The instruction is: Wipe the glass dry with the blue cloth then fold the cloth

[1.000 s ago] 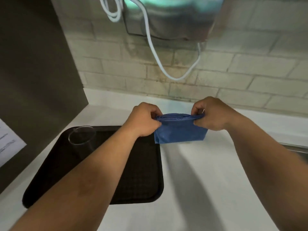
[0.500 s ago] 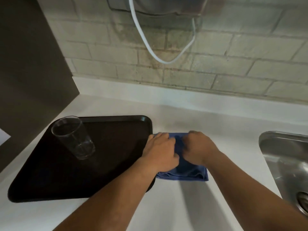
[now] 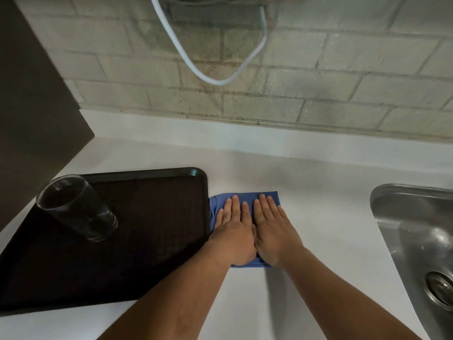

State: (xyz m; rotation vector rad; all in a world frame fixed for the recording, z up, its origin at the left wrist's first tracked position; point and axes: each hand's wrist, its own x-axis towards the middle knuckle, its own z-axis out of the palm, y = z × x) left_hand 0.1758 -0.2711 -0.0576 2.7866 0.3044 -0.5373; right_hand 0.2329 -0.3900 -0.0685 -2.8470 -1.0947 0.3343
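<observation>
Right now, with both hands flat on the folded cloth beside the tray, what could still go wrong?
1. The folded blue cloth lies against the black plastic tray's right rim; sliding the left hand sideways could bunch the fold against it.
2. The clear drinking glass stands near the tray's far left corner, so nudging the tray might tip it.
3. Lifting the right hand and the left hand abruptly may let the layers spring open.

The clear, empty glass (image 3: 78, 207) stands upright on the far left part of the black tray (image 3: 152, 217), while the folded blue cloth (image 3: 247, 198) lies flat on the white counter (image 3: 318, 217), just beside the tray's right edge.
</observation>
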